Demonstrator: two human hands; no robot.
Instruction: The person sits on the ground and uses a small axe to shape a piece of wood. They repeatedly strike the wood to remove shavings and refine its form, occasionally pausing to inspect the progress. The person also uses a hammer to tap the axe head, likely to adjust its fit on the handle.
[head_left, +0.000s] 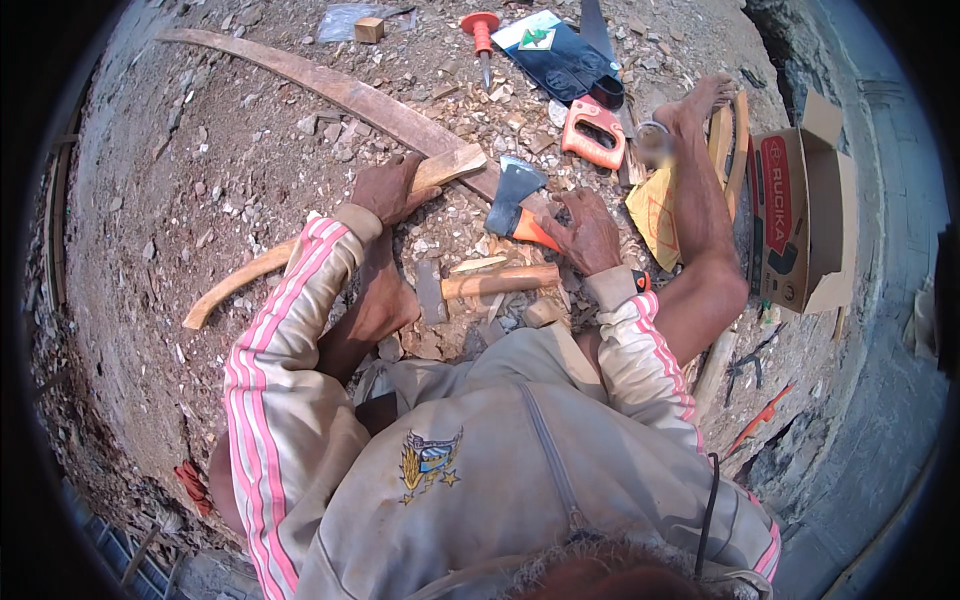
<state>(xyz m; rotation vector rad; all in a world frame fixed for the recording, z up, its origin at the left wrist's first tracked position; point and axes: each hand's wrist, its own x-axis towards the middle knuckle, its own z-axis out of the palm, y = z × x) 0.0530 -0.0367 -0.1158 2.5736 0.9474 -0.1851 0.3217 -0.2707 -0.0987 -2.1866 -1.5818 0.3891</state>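
Observation:
My left hand (pixel 383 188) grips a curved wooden piece (pixel 235 285) near its upper end, which lies over a long, reddish board (pixel 355 100) on the rubble ground. My right hand (pixel 585 230) is closed on the orange handle of an axe (pixel 515 195), whose dark head rests at the board's edge. Just below both hands lies a hammer (pixel 500 282) with a wooden handle, among chips and slivers of wood.
Beyond lie a red-guarded chisel (pixel 480 45), an orange-handled saw (pixel 590 133), a dark packet (pixel 545 60) and a wood block (pixel 368 30). My bare right leg (pixel 705 240) stretches past yellow material (pixel 650 215). An open cardboard box (pixel 820 220) sits right, near a broken concrete edge.

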